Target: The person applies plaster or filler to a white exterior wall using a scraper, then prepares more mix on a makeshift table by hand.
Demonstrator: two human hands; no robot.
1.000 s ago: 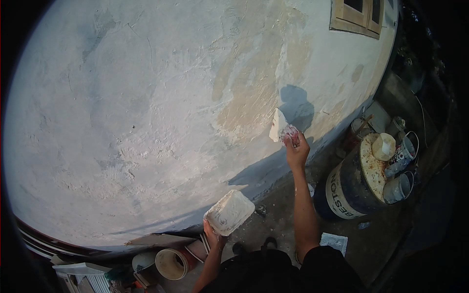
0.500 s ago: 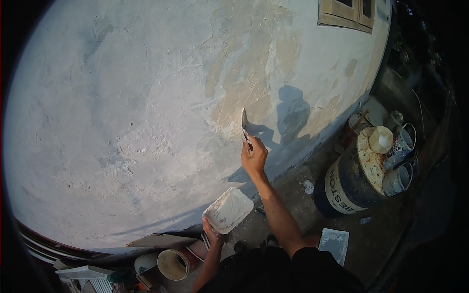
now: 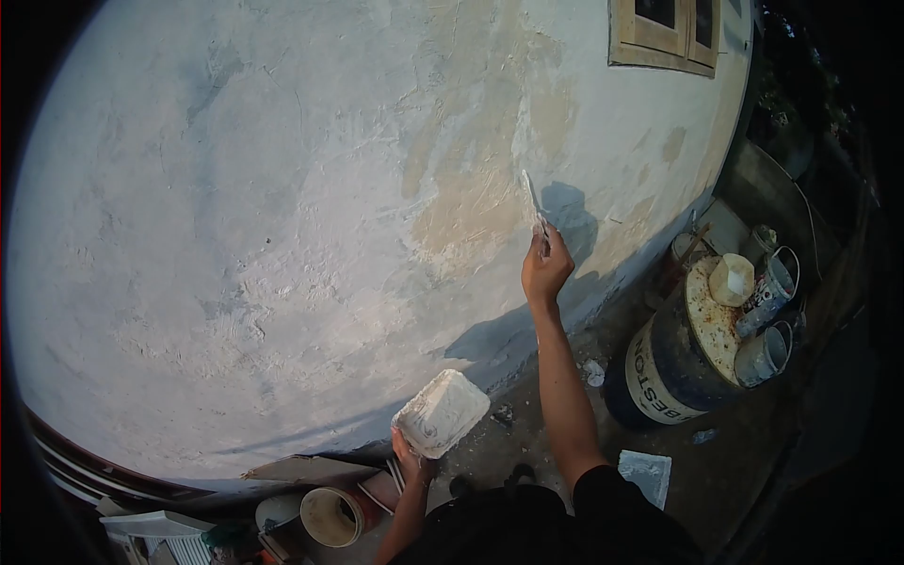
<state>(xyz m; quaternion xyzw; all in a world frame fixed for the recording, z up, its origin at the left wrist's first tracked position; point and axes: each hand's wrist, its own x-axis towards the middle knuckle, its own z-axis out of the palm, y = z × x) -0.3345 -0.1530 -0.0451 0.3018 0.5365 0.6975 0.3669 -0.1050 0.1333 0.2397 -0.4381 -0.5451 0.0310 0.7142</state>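
My right hand [image 3: 547, 266] grips the handle of a putty knife [image 3: 531, 196], its white-smeared blade pointing up along the wall [image 3: 348, 235]. The blade looks to be at the wall surface, at the right side of a tan patch [image 3: 471, 212]; whether it touches is hard to tell. Low in front of my body, my left hand [image 3: 412, 460] holds a shallow rectangular tub [image 3: 441, 414] by its near left edge. White paste coats the tub's inside. The wall carries rough white and grey smears, and my shadow falls across it.
A large dark drum [image 3: 659, 367] stands at right, with a pale container [image 3: 732, 280] and metal buckets [image 3: 764, 355] on its top. A white-smeared tray [image 3: 646, 477] lies on the ground. At lower left are a round bucket [image 3: 332, 516] and boards [image 3: 306, 468]. A wooden window [image 3: 664, 33] is at upper right.
My right hand has moved right and upward along the wall with the putty knife, from the lower part of the tan patch to its right side. The left hand and tub stay nearly in place.
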